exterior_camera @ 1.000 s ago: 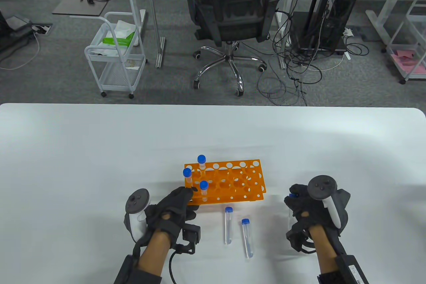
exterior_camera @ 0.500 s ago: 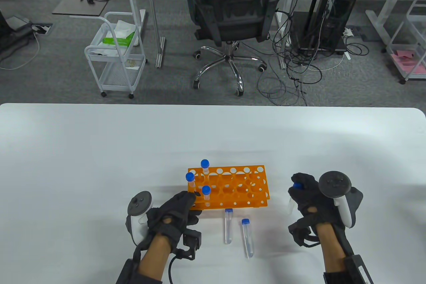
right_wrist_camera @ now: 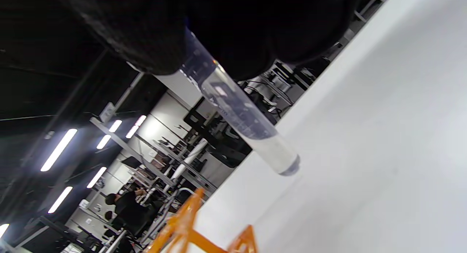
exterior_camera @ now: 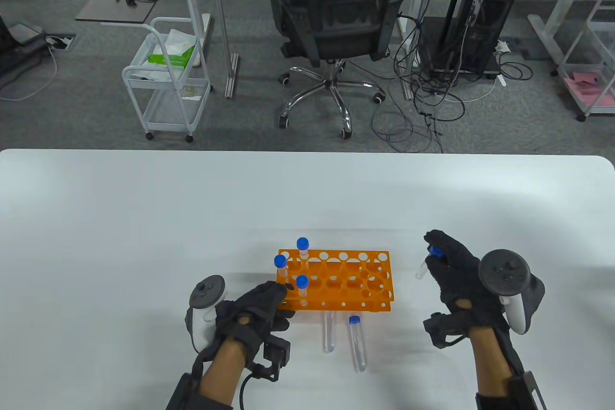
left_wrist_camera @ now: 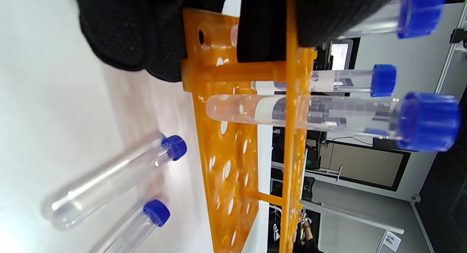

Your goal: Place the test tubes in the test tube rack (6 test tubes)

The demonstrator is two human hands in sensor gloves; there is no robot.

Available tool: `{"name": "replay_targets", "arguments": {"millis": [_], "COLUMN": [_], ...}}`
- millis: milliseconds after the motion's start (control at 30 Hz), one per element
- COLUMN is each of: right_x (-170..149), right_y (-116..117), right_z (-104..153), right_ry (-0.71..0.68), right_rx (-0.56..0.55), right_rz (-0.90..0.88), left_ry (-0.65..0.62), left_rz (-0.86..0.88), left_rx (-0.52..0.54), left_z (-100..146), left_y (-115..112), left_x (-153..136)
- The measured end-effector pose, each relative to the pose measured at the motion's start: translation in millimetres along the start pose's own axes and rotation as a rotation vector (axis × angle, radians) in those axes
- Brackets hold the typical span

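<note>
The left hand (exterior_camera: 252, 306) grips the orange rack (exterior_camera: 346, 285) at its 9 o'clock end, fingers curled over the rim beside three blue-capped tubes (exterior_camera: 301, 282) standing in it. At the rack's 3 o'clock, the right hand (exterior_camera: 456, 270) pinches a fourth tube (exterior_camera: 425, 263) clear of the white surface (exterior_camera: 144, 237). Two loose tubes (exterior_camera: 356, 342) lie at 6 o'clock; the tubes' white label patches seem blank, though blur may hide print.

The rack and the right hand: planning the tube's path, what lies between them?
In the table view, only bare white table separates the orange rack from the right hand, whose grip holds a tube above it.
</note>
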State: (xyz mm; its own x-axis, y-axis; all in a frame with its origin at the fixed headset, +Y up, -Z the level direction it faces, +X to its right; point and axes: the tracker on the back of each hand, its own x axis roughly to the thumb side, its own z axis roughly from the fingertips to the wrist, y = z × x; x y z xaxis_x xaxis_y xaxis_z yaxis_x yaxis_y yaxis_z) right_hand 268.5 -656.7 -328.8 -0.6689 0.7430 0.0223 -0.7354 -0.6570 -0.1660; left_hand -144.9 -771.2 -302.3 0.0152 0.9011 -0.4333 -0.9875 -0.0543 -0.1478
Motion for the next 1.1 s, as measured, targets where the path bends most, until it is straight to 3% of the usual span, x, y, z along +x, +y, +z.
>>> {"name": "replay_targets", "arguments": {"millis": [367,1100], "right_x": [27,13], "right_y": [10,43], "right_z": [18,13], "right_ry": [-0.136,-0.113], "right_rx": [-0.033,0.059], "right_rz": [-0.007,0.176], "left_ry": [0.009,-0.015], "left_rz": [-0.057,-0.092], "left_rx": [-0.065,-0.048], "left_z": [-5,-2], "left_y": [-9,-9], "left_x": [2,5]}}
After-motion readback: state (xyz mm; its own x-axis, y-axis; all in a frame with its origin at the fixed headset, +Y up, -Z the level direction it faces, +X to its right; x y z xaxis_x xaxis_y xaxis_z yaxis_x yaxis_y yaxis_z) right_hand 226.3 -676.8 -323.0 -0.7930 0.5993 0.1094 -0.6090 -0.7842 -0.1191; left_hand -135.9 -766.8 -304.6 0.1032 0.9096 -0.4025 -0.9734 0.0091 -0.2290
